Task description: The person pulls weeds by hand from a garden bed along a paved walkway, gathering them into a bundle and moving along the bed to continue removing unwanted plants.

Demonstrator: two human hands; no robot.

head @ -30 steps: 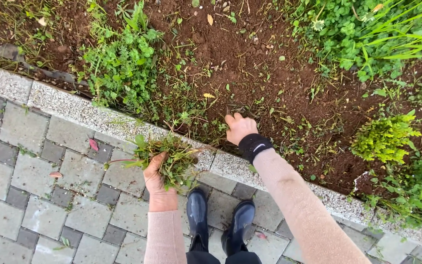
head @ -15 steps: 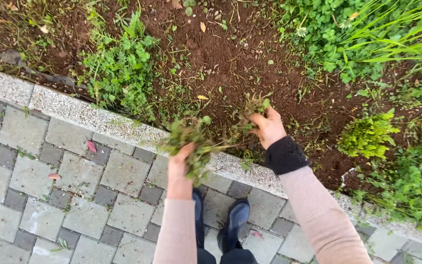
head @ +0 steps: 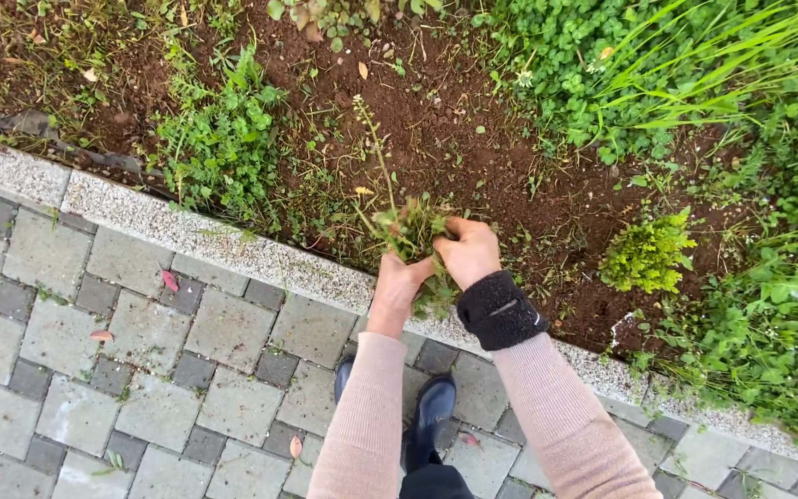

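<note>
Both hands are up at the edge of the bed, and they meet over a bunch of pulled weeds (head: pixel 408 229). The left hand (head: pixel 394 288) is closed around the lower stems of the bunch, fingers wrapped tight, wrist bent upward from a pale pink sleeve. The right hand (head: pixel 469 251) is closed too, curled against the same bunch from the other side, knuckles touching the left hand's fingers. A black wrist cuff (head: pixel 501 310) sits just below it.

The bunch stands above the stone kerb (head: pixel 233 248), right where kerb and soil meet. One long thin stalk with a seed head (head: pixel 368 139) sticks up out of the clump, tilted slightly left over the bare brown soil (head: pixel 473 120).

To the left of the hands, a patch of low green weeds (head: pixel 223 139) grows in the bed beside the kerb. To the right, well apart, a small yellow-green plant (head: pixel 648 254) stands alone in the soil, with dense clover and long grass blades (head: pixel 722 74) beyond it.

Below the hands, grey paving blocks (head: pixel 94 305) run across, a few fallen pink petals lying on them. Dark blue shoes (head: pixel 431 407) show between the forearms.
</note>
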